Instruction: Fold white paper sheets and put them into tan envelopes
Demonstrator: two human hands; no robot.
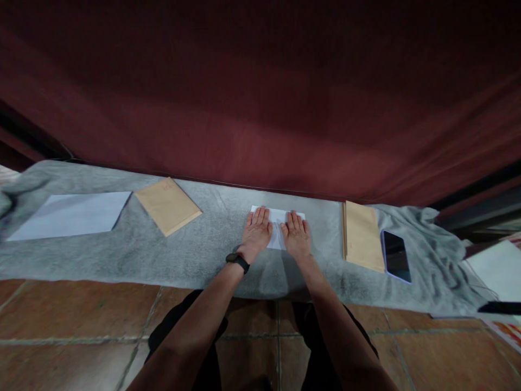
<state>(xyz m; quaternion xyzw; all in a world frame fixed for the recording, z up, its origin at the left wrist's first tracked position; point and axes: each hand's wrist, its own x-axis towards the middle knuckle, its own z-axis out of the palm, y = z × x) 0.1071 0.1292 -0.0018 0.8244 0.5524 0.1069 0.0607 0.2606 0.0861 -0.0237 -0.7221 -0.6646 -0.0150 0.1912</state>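
A small white sheet of paper (pixel 277 231) lies on the grey cloth straight in front of me, partly covered by both palms. My left hand (pixel 257 231) presses flat on its left side, fingers stretched out and pointing away from me. On the right side of the paper rests my right hand (pixel 297 234), likewise flat with the fingers extended. Neither hand grips anything. Whether the paper is folded beneath the palms cannot be made out.
Grey cloth (pixel 220 250) covers the long narrow surface, with a dark red wall behind. Leftward lie a brown envelope (pixel 169 206) and white paper sheets (pixel 77 213). Rightward are stacked brown envelopes (pixel 364 234), a phone (pixel 396 256) and a white item (pixel 499 269).
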